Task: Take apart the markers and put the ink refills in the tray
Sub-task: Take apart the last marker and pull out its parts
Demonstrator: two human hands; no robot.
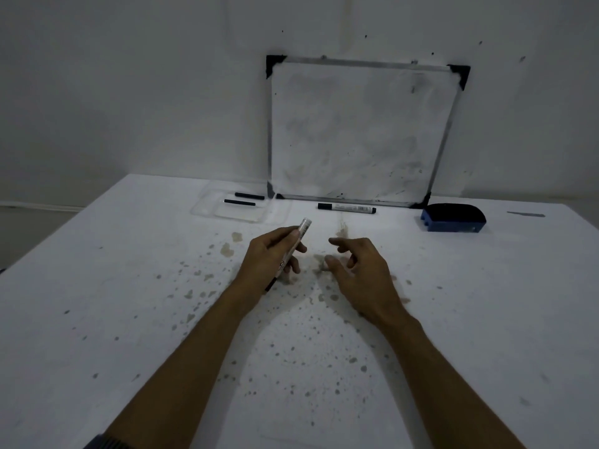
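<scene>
My left hand [272, 257] grips a white marker barrel [299, 233] over the middle of the table; its open end points up and away, and its dark tip pokes out below my wrist. My right hand [359, 270] hovers just to the right of it, fingers spread and curled, holding nothing. A clear plastic tray [214, 209] lies at the back left with two black ink refills [241, 202] in it. A whole marker [346, 208] with a black cap rests in front of the whiteboard.
A small whiteboard [359, 131] leans against the wall at the back. A blue eraser [453, 217] sits at the back right, with a thin grey strip [525, 214] further right. The white table [129, 303] is spotted with stains.
</scene>
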